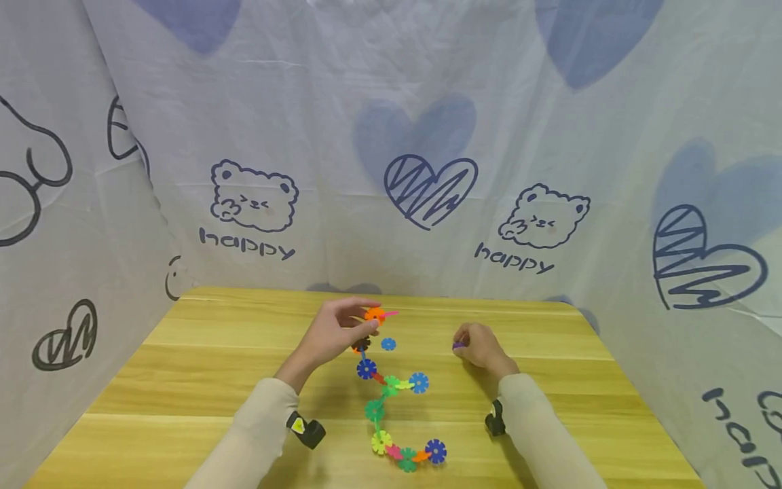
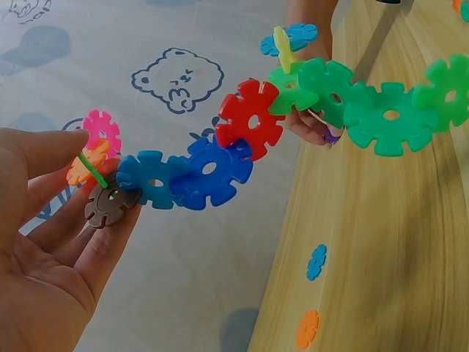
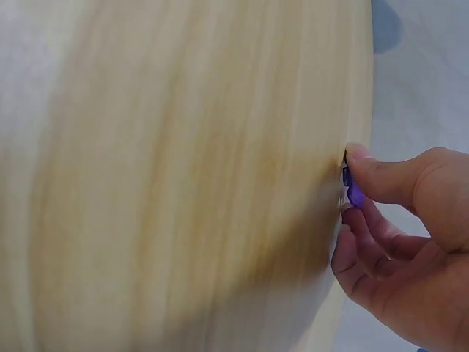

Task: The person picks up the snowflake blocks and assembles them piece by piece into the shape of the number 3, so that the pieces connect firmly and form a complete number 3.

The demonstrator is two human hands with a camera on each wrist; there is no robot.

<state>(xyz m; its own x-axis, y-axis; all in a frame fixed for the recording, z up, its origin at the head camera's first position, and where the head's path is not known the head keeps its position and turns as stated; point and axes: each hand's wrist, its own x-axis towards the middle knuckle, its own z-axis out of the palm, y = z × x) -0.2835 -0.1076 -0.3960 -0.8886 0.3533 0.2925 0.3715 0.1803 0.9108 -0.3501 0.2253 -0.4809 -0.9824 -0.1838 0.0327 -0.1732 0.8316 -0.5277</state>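
Note:
My left hand (image 1: 336, 331) grips the upper end of a chain of slotted plastic snowflake discs (image 1: 375, 410), its thumb and fingers around that end. In the left wrist view a brown disc (image 2: 110, 205), an orange disc (image 2: 86, 163) and a pink disc (image 2: 102, 132) sit at the fingers, with a thin green disc seen edge-on. From there the chain runs through blue, red and green discs. Over to the right, my right hand (image 1: 479, 345) pinches a purple disc (image 3: 355, 193) between thumb and fingertips, low over the wooden table.
A loose blue disc (image 1: 388, 344) lies on the table (image 1: 201, 380) between the hands, and an orange disc (image 2: 308, 329) lies close by it. The chain's lower part curves toward me, ending in a dark blue disc (image 1: 436, 451). Printed cloth (image 1: 342, 238) hangs around the table.

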